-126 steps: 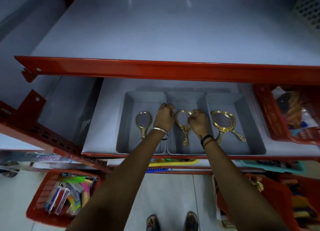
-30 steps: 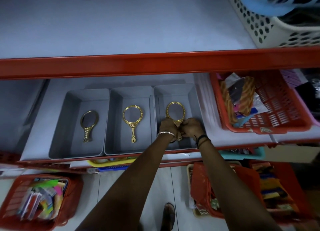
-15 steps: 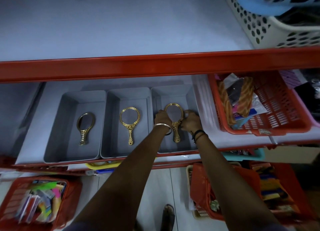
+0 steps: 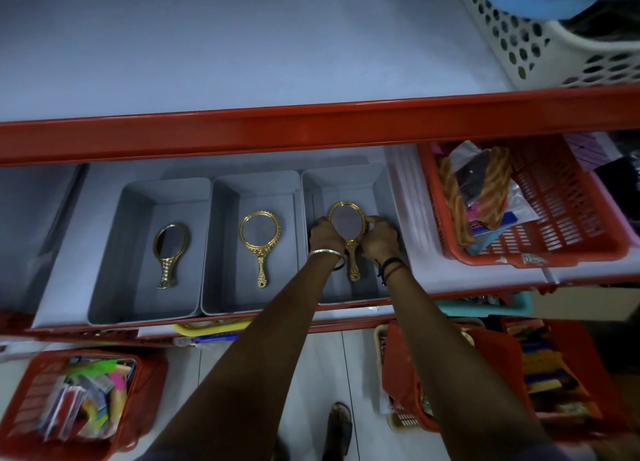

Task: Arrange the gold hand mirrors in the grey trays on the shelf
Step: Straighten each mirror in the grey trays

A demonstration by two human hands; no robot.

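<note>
Three grey trays stand side by side on the lower shelf. The left tray (image 4: 114, 252) holds an oval gold hand mirror (image 4: 170, 252). In the middle tray (image 4: 221, 252) lies a round gold hand mirror (image 4: 259, 242). A third gold mirror (image 4: 346, 223) lies in the right tray (image 4: 381, 190), handle toward me. My left hand (image 4: 323, 235) grips the left side of its frame and my right hand (image 4: 379, 240) grips the right side.
A red basket (image 4: 571, 239) of goods sits right of the trays. A white perforated basket (image 4: 519, 38) stands on the upper shelf, whose red front rail (image 4: 311, 124) overhangs the trays. Red baskets (image 4: 69, 408) stand on the floor below.
Both hands slid from the right mirror's handle up to the sides of its round frame. The other two mirrors have stayed in place.
</note>
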